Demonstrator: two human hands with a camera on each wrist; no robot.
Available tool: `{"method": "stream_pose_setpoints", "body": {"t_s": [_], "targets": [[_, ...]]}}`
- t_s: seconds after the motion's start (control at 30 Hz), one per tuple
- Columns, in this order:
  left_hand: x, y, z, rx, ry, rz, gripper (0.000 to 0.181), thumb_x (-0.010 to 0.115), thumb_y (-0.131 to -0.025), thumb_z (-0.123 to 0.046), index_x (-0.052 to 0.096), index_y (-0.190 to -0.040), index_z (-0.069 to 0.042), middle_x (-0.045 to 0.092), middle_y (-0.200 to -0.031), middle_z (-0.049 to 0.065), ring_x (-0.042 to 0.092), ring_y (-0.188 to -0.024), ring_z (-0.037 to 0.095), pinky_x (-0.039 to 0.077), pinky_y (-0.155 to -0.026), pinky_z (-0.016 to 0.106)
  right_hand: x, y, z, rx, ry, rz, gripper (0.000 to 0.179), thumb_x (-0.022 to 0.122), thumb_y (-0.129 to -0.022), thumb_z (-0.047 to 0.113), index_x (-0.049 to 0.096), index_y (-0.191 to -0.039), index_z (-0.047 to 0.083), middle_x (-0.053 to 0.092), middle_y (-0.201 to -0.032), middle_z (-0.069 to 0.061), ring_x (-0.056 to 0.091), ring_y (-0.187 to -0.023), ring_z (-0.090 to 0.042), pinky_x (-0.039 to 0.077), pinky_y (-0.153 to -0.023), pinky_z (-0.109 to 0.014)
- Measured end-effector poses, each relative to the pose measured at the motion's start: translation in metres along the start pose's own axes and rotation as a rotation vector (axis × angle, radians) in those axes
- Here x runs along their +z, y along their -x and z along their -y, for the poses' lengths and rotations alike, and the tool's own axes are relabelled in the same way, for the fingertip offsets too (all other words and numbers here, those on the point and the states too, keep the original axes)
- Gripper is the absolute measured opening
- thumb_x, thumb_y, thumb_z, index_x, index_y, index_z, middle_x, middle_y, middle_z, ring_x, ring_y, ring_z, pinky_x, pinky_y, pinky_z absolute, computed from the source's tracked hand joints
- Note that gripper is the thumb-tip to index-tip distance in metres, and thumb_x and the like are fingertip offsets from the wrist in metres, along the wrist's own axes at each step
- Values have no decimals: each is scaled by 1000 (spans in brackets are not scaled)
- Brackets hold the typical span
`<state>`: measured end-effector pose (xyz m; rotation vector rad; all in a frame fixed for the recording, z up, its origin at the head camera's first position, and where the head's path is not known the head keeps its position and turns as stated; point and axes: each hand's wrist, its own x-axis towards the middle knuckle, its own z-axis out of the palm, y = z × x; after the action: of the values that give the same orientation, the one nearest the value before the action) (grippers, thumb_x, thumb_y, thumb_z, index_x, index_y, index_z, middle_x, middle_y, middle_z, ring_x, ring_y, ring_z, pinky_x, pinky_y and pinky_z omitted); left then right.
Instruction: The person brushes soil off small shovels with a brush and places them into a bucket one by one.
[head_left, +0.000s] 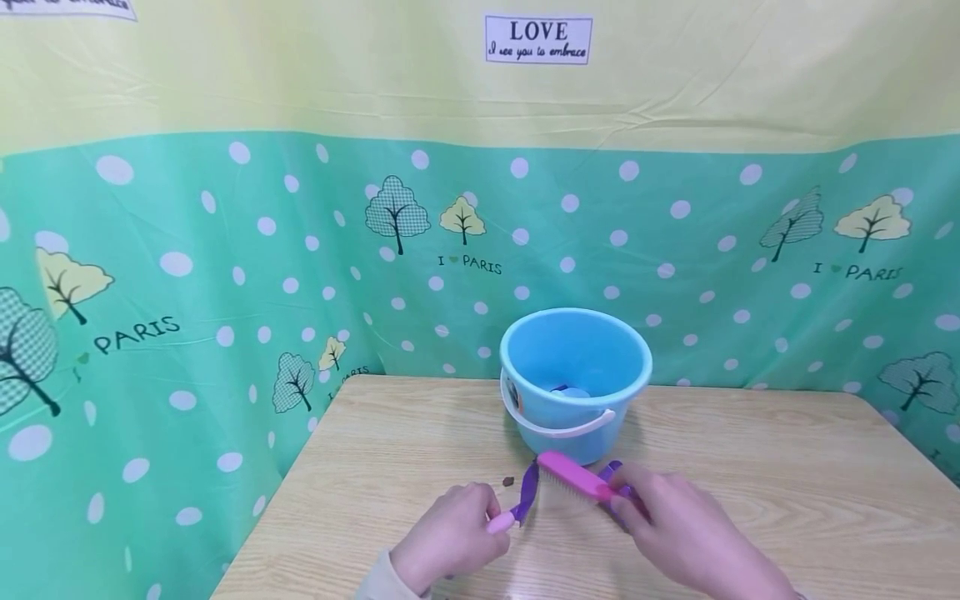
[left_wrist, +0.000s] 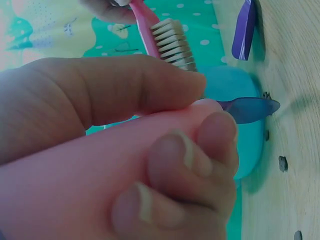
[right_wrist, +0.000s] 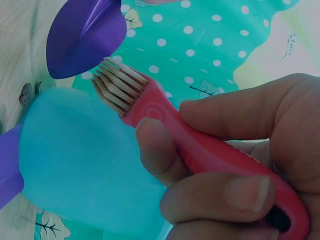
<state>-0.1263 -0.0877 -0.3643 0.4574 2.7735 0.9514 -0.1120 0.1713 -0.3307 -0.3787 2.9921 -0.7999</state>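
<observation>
My left hand (head_left: 453,529) grips the pink handle of a small hand trowel, its purple blade (head_left: 528,492) pointing down at the tabletop near the bucket. In my right hand (head_left: 678,525) is a pink scrubbing brush (head_left: 572,475) with pale bristles, pinched along its handle. The bristle end is close to the trowel blade (right_wrist: 90,40), with the bristles (right_wrist: 117,87) facing it. Small dark bits (left_wrist: 283,163) lie on the wood around the blade; one dark lump (head_left: 508,481) is left of it.
A light blue bucket (head_left: 573,437) with a white handle stands just behind both tools, something blue and dark inside it. Another purple tool (head_left: 613,469) lies on the table by the bucket, partly behind my right hand. A green and yellow patterned curtain (head_left: 465,317) hangs behind the table.
</observation>
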Motion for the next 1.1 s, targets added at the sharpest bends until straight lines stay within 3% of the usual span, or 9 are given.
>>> {"method": "stream_pose_setpoints", "body": {"t_s": [0.2,0.5,0.67,0.93,1.1], "targets": [[0,0,0,0,51,-19,8,66,-73,-13,58,-75,-12,52,-64,-3,47,-53,12,40,-46,27,4,0,4,-83,-27,-20,11,62,-91,20,66,-101,22,49,-62,16,44,-54,-4,40,-50,-23],[0,1,-1,29,83,-59,14,64,-79,-18,56,-67,-15,48,-54,-6,41,-42,7,34,-36,23,13,-1,14,-94,-117,-9,20,62,-92,20,64,-111,27,55,-76,16,49,-63,-5,43,-55,-23],[-2,0,-3,36,96,-64,22,62,-82,-17,51,-62,-15,40,-49,-9,34,-36,4,28,-32,17,18,-1,17,-123,-162,-5,24,63,-92,22,62,-116,25,54,-75,13,49,-62,-6,44,-53,-23],[-2,-1,-4,19,111,-60,19,60,-83,-17,55,-65,-15,43,-50,-7,37,-34,4,33,-30,21,30,-3,16,-250,-105,-42,25,63,-91,16,62,-115,22,52,-73,19,48,-64,0,41,-55,-21],[-2,-1,-5,11,129,-54,16,59,-83,-16,56,-67,-15,46,-52,-5,39,-34,6,35,-30,23,37,-6,15,-251,-134,6,24,61,-92,16,62,-116,20,52,-74,18,48,-63,-1,42,-54,-21]]}}
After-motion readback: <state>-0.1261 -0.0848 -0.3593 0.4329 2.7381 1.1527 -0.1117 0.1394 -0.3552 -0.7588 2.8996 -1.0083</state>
